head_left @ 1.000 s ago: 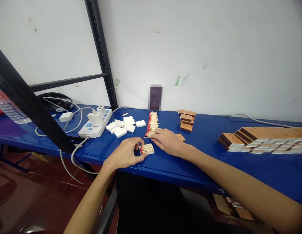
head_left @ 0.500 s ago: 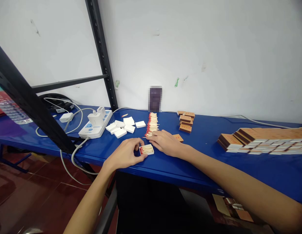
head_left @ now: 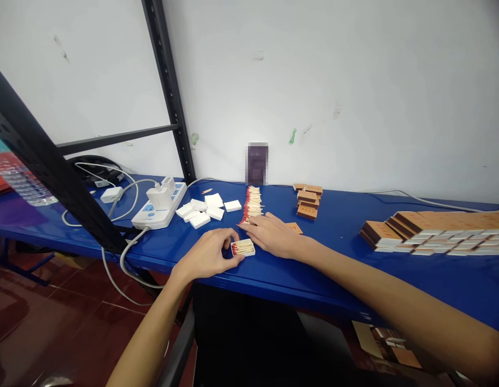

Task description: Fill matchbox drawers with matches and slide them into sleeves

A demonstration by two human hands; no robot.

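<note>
My left hand point(head_left: 211, 251) curls around a white matchbox tray point(head_left: 250, 253), its thumb at the near side and its fingers at the left and far side. Red-headed matches point(head_left: 243, 246) lie in the tray, heads to the left. My right hand point(head_left: 271, 235) rests just beyond the tray, fingers pressed together at the near end of a long row of loose matches point(head_left: 254, 201). Red match heads show by its fingertips; the rest of what they pinch is hidden. An orange matchbox point(head_left: 294, 228) lies partly behind this hand.
White trays point(head_left: 200, 219) lie in a pile left of the row. Orange matchboxes point(head_left: 308, 212) are stacked behind on the right, and a large stack of matchboxes point(head_left: 418, 231) stands far right. A power strip point(head_left: 156, 216) with cables and a black shelf post point(head_left: 168, 80) are at left.
My right hand has shifted slightly left along the near end of the match row. My left hand stays on the tray. The view has moved a little.
</note>
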